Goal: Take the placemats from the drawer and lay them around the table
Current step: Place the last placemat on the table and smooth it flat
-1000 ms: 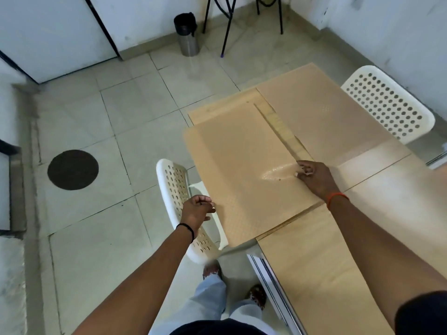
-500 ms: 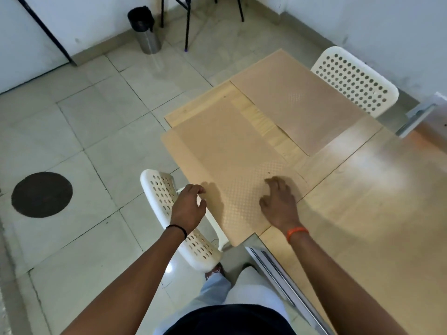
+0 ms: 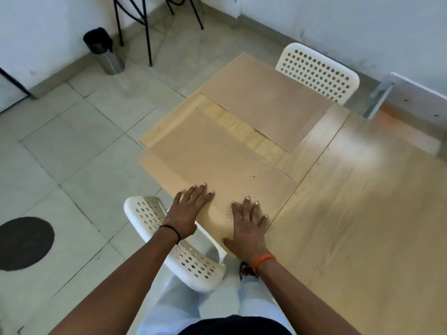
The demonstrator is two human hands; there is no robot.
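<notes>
A tan dotted placemat (image 3: pixel 212 155) lies on the near left end of the wooden table (image 3: pixel 350 201), with its left edge hanging over the table's side. My left hand (image 3: pixel 187 211) rests flat on that near-left edge, fingers spread. My right hand (image 3: pixel 249 223) presses flat on the mat's near corner, fingers apart. A second tan placemat (image 3: pixel 263 105) lies flat at the far end of the table, separated from the first by a strip of bare wood.
A white perforated chair (image 3: pixel 174 245) stands under my left arm at the table's side. Another white chair (image 3: pixel 319 71) is at the far end. A metal bin (image 3: pixel 104 52) and black stool legs (image 3: pixel 145 25) stand by the wall. A dark round mark (image 3: pixel 24 243) is on the tiled floor.
My right hand slid back along the near placemat to its near corner. My left hand opened from a curled grip at the mat's edge and now lies flat on it.
</notes>
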